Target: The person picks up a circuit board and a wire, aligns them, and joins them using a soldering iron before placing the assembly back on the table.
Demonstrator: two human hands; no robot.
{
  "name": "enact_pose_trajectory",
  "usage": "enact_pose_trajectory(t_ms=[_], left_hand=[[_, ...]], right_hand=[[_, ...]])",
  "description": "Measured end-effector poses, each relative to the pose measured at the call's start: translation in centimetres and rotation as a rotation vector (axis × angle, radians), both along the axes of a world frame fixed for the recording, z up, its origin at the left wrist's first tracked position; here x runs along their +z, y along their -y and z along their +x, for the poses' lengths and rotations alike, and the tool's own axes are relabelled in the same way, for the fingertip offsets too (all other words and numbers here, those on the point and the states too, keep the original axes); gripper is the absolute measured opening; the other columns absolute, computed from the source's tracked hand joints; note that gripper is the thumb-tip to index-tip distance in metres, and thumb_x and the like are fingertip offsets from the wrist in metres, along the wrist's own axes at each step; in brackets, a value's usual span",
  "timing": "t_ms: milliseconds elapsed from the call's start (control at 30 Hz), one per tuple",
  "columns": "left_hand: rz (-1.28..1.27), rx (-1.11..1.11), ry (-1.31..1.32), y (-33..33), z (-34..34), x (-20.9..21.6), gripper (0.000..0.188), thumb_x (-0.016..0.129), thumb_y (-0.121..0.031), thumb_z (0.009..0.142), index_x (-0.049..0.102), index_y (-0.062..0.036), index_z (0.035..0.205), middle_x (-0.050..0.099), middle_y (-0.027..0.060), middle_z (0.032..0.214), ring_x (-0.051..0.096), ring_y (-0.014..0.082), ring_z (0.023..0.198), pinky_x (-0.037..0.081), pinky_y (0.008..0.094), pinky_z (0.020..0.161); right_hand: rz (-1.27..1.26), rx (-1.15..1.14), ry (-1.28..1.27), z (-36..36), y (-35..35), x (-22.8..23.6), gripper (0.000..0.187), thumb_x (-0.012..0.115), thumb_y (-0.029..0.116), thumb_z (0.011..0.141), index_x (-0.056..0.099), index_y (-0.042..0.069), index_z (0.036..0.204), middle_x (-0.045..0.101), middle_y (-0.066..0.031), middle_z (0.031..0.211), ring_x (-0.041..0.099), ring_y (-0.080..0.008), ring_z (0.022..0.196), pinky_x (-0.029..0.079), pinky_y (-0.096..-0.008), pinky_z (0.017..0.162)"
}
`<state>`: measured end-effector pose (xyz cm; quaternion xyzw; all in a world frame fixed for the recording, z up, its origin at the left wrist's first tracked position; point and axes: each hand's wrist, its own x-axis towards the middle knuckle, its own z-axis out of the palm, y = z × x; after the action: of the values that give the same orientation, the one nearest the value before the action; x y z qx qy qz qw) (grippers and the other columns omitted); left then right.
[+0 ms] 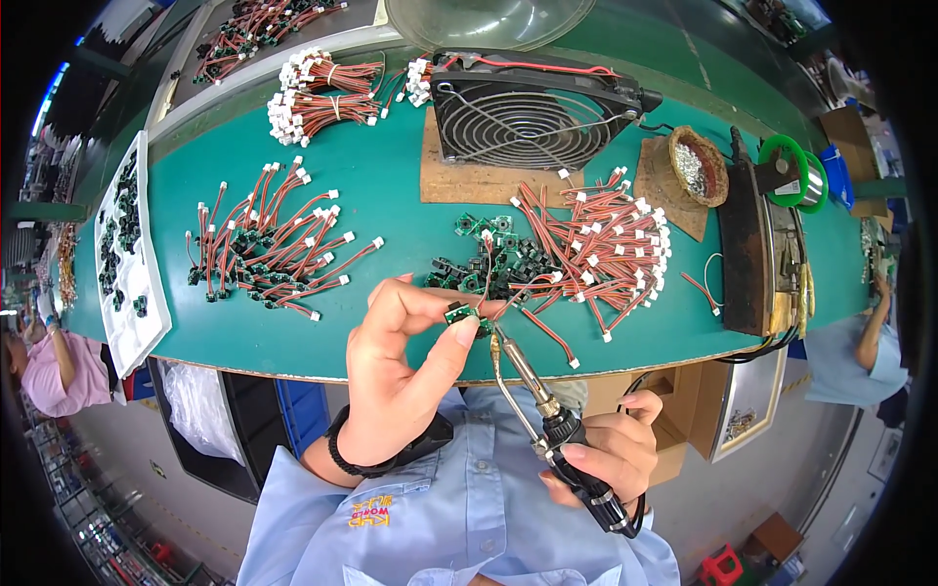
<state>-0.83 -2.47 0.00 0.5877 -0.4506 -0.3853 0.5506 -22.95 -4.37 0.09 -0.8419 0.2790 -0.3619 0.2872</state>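
Note:
My left hand (399, 376) is closed in a pinch on a small green circuit board (456, 313), held above the front edge of the bench. A red and dark wire lead with a white connector (488, 236) rises beside the board. My right hand (620, 451) grips a black-handled soldering iron (562, 427) with a thin metal feed tube (513, 402) along its shaft. The iron's tip points up at the board and comes very near the left thumb; whether it touches is too small to tell. Just beyond lies a pile of loose boards (503, 259).
Wired boards (259, 254) lie left, beside a white tray of parts (147, 327). Many leads (606, 244) are heaped right. A caged fan (532, 112) stands behind, with bundled leads (327, 103) to its left. A bowl (699, 166), iron stand (750, 244) and green spool (796, 176) are at right.

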Motion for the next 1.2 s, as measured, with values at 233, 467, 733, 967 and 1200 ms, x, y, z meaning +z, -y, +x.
enact_pose_trajectory(t_ms=[233, 467, 733, 967, 1200], left_hand=[[-0.007, -0.005, 0.015, 0.1, 0.0, 0.5, 0.012, 0.054, -0.009, 0.088, 0.042, -0.0049, 0.091, 0.067, 0.0136, 0.094, 0.060, 0.0152, 0.091, 0.019, 0.0369, 0.103], [-0.006, -0.008, -0.070, 0.0, -0.3, 0.4, 0.012, 0.052, -0.008, 0.088, 0.041, -0.0051, 0.092, 0.066, 0.0160, 0.095, 0.061, 0.0170, 0.091, 0.020, 0.0370, 0.103], [0.027, 0.002, -0.312, 0.3, -0.5, 0.7, 0.012, 0.050, -0.007, 0.088, 0.040, -0.0035, 0.094, 0.064, 0.0206, 0.096, 0.061, 0.0208, 0.090, 0.034, 0.0357, 0.094], [0.004, -0.087, -0.596, 0.4, 0.2, 0.7, 0.009, 0.050, -0.008, 0.091, 0.043, -0.0037, 0.095, 0.063, 0.0220, 0.099, 0.060, 0.0229, 0.096, 0.044, 0.0317, 0.085], [0.096, -0.053, -0.631, 0.1, 0.2, 1.7, 0.014, 0.051, -0.016, 0.087, 0.046, -0.0028, 0.090, 0.063, 0.0201, 0.088, 0.061, 0.0243, 0.084, 0.042, 0.0362, 0.083]], right_hand=[[-0.044, 0.030, -0.051, -0.3, -0.2, -0.1, 0.039, 0.077, 0.030, 0.063, 0.057, 0.016, 0.094, 0.057, 0.0017, 0.057, 0.056, -0.0148, 0.056, 0.032, -0.0422, 0.079], [-0.058, 0.034, -0.049, -0.7, -0.4, -0.2, 0.040, 0.077, 0.032, 0.063, 0.057, 0.017, 0.094, 0.056, 0.0018, 0.057, 0.056, -0.0147, 0.056, 0.032, -0.0420, 0.078], [-0.031, 0.016, -0.029, -1.0, -0.2, 0.2, 0.031, 0.078, 0.027, 0.058, 0.068, 0.022, 0.086, 0.057, 0.0060, 0.065, 0.058, -0.0083, 0.064, 0.032, -0.0314, 0.082], [-0.137, -0.468, 0.353, -1.6, 1.2, -3.2, 0.038, 0.073, 0.025, 0.069, 0.058, 0.011, 0.101, 0.060, -0.0063, 0.079, 0.055, -0.0181, 0.071, 0.035, -0.0387, 0.083], [0.149, -0.725, 0.097, -1.1, 8.6, -3.7, 0.046, 0.060, -0.001, 0.079, 0.048, 0.004, 0.123, 0.057, -0.0127, 0.105, 0.057, -0.0224, 0.091, 0.042, -0.0338, 0.085]])
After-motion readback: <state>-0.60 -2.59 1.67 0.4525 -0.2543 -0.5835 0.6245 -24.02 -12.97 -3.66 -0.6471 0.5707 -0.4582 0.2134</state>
